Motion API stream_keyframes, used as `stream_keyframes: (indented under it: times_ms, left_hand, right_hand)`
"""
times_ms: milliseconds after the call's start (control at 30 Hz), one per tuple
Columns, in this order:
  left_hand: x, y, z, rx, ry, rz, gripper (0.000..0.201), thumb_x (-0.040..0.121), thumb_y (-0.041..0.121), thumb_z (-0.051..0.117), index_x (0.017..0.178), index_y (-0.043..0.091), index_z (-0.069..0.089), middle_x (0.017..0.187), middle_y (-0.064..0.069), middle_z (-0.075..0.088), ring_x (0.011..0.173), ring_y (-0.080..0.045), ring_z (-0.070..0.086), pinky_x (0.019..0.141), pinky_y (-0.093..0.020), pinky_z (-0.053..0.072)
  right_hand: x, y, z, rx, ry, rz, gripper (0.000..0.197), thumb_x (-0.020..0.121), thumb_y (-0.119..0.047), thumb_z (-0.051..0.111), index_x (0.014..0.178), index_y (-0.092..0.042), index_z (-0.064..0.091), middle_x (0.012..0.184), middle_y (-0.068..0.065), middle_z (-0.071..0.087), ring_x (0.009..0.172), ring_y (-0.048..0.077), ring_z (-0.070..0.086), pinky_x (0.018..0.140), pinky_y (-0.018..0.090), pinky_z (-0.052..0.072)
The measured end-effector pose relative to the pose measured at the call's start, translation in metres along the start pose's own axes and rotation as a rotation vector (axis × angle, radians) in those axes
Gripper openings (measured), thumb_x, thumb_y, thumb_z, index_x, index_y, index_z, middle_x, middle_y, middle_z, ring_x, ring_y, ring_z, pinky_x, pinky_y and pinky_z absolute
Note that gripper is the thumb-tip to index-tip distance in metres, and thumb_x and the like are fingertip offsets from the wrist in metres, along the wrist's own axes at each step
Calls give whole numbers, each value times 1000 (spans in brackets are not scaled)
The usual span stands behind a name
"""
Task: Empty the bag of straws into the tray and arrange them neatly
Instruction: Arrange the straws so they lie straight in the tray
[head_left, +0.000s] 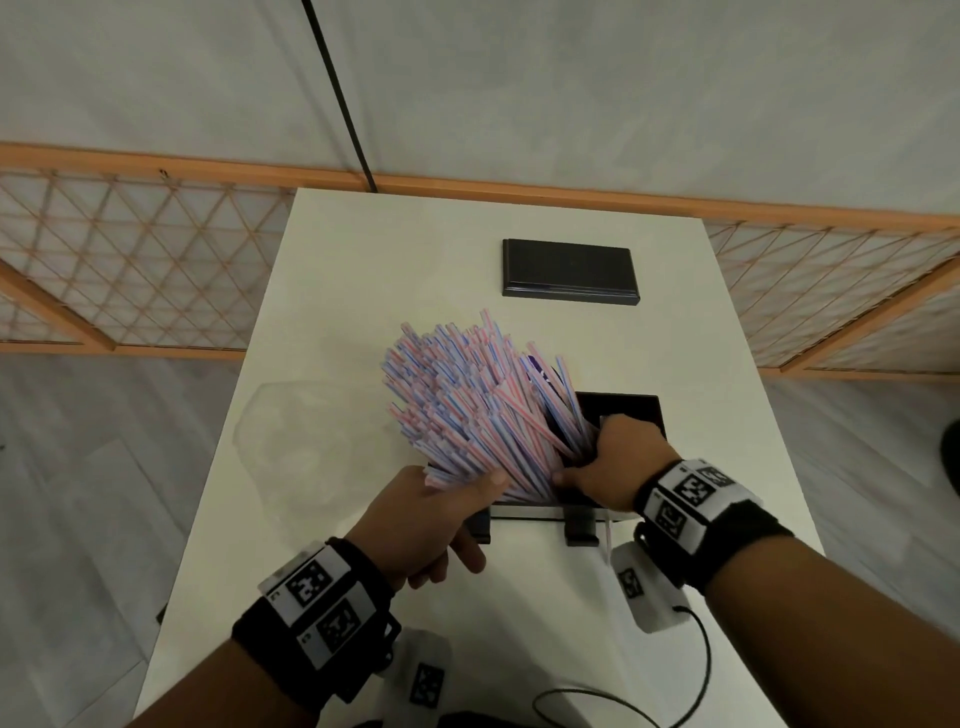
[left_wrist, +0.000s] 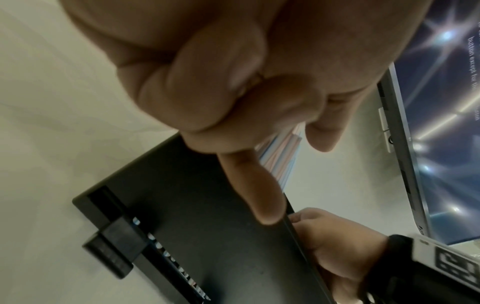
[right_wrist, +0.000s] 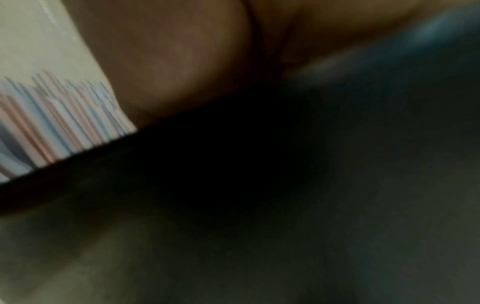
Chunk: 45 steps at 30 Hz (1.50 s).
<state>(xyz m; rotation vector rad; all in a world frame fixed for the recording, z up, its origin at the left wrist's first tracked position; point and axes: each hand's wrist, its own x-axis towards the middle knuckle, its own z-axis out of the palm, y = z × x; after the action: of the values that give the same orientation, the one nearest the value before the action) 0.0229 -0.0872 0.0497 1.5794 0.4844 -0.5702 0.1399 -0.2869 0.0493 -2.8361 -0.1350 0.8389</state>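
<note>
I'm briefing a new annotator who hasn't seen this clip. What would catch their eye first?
First, the big fan of pink-and-blue striped straws at the table's centre, leaning out of the black tray. The left hand props the bundle from below while the right hand grips its base in the tray. The empty clear bag lies to the left, and a black lid sits farther back.

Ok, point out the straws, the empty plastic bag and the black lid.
straws (head_left: 467, 395), head view, middle of the fanned bundle.
plastic bag (head_left: 311, 441), head view, its crumpled middle.
black lid (head_left: 569, 270), head view, its flat top.
</note>
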Motion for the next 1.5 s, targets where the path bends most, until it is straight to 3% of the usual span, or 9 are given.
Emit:
stream_keyframes:
  times_ms: [200,467,633,733,900,1100,1233,1367,1500]
  left_hand:
    - [0,-2,-1,5,-1,5,40,94,57,61,115,24,69,66,-15,73,34,-18,43,42,-25,35]
    - [2,-4,-2,9,-14,20,41,94,55,60,114,20,69,66,-16,73,33,-18,44,42,-26,37]
    - [4,-4,-2,9,-13,9,39,94,55,61,110,20,69,67,-17,74,35,-19,44,41,-24,37]
    - [3,-3,-2,13,-17,11,39,94,55,61,108,19,70,67,-17,74,36,-19,45,41,-24,37]
    - [3,-3,-3,15,-24,22,37,95,54,61,108,21,70,68,-18,74,35,-18,44,41,-23,36]
    - [2,-1,-1,10,-17,30,36,95,53,60,109,21,70,66,-18,73,34,-19,44,40,-23,36]
    - [3,-1,0,6,-6,14,37,95,55,59,109,23,70,68,-18,74,35,-19,44,41,-24,36]
    - [1,-1,0,6,-6,11,36,94,55,60,109,24,70,67,-17,73,34,-18,43,41,-23,36]
    - [0,-1,0,16,-9,14,40,94,55,61,107,18,71,66,-16,73,34,-17,43,40,-23,35]
  right_hand:
    - [8,-16,-1,-18,89,3,17,83,-16,64,98,-7,62,108,15,67,101,33,64,73,27,45]
    - [-14,-41,-31,-40,288,-291,22,89,-10,53,73,-20,41,73,3,48,73,29,45,61,27,29]
    - [-12,-50,-33,-88,298,-432,6,91,-11,55,87,-15,57,76,5,58,77,29,56,61,29,38]
    - [-8,-40,-34,25,269,-488,23,86,-9,61,107,-18,66,96,4,69,88,26,63,73,25,42]
    - [-12,-6,-39,199,326,-455,32,79,-4,72,105,-22,66,95,-9,67,69,10,66,68,3,42]
    - [-13,28,-42,-95,109,-164,35,73,-39,82,95,-20,64,88,-6,68,87,19,65,78,30,52]
    - [-5,13,-25,-276,-50,-219,41,71,-44,81,91,-19,55,86,-2,61,81,20,60,63,26,48]
    - [18,4,1,-353,-68,-236,42,74,-38,79,102,-13,60,94,5,65,90,27,65,74,33,55]
    - [31,-1,10,-396,-37,-242,34,77,-37,77,75,-20,48,71,-2,52,70,22,59,60,29,45]
